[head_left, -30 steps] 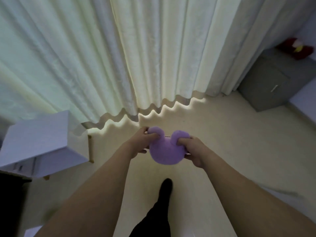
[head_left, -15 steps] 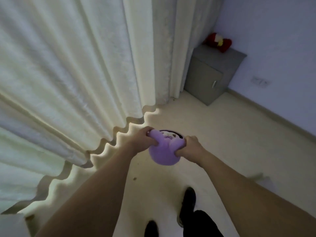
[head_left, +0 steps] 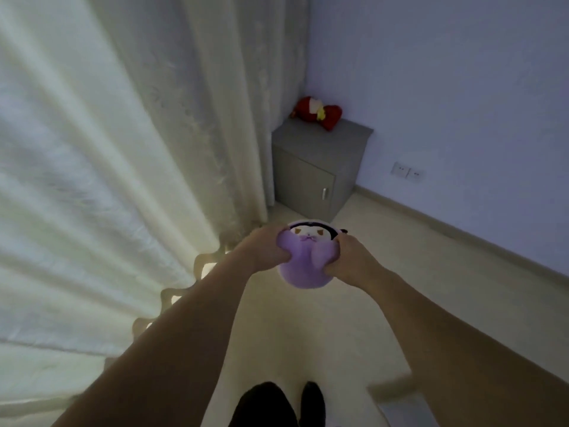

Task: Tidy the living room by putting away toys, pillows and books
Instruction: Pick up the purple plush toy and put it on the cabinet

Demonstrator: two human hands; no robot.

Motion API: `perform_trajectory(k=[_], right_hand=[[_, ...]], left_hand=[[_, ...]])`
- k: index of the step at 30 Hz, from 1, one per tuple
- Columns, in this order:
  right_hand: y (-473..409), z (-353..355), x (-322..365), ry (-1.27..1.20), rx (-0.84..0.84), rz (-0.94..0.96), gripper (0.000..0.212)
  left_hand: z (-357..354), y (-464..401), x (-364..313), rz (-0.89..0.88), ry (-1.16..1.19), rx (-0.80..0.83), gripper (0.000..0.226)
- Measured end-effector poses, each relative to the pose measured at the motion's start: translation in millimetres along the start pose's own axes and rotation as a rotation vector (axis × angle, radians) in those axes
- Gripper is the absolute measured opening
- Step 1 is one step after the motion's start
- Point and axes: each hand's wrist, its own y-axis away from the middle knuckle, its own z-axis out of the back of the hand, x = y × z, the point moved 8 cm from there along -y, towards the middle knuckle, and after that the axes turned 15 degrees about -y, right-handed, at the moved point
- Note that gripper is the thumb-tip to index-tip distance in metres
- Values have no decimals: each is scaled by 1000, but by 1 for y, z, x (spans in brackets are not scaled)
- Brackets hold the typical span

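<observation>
Since the earlier frames, our view had swung right: the grey cabinet (head_left: 311, 167), previously off at the right edge, now sat ahead of us in the corner, and the white box at left had gone from view. We had also turned the purple plush toy (head_left: 304, 257) so its white face panel pointed up and away from us; before, only its plain purple back showed.

Our left hand (head_left: 264, 249) gripped the toy's left side, fingers curled into the soft fabric. Our right hand (head_left: 345, 260) gripped its right side the same way, thumb pressed in near a small flap. We held the toy in the air above the floor (head_left: 308, 334), in front of the cabinet and short of it.

Surroundings: a pale curtain (head_left: 123, 149) hung in long vertical folds along the left, its wavy hem near the floor with light showing beneath. A red plush toy (head_left: 318, 114) with yellow and white patches lay on the cabinet top, against the corner. The cabinet was boxy, matte, with one door and a small metal handle (head_left: 324, 193). A wall socket (head_left: 406, 171) sat low on the plain wall (head_left: 462, 87) at right. Nothing stood between us and the cabinet. Our dark-clad feet (head_left: 289, 405) showed below. A blurred pale shape at lower right could not be identified.
</observation>
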Motion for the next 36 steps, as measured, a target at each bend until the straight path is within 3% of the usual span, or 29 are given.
perform_trajectory(k=[5, 14, 21, 24, 36], right_hand=[[-90, 63, 1, -4, -42, 11, 34], [-262, 136, 33, 96, -53, 60, 41], [-399, 205, 57, 118, -36, 41, 34], [-449, 240, 53, 137, -59, -19, 48], [-646, 335, 14, 199, 144, -73, 54]], left_hand=[[28, -102, -37, -42, -82, -16, 57], [72, -289, -57, -110, -111, -92, 52], [118, -446, -87, -145, -93, -43, 57], [127, -505, -112, -185, -117, -38, 56], [112, -716, -163, -103, -215, -3, 61]])
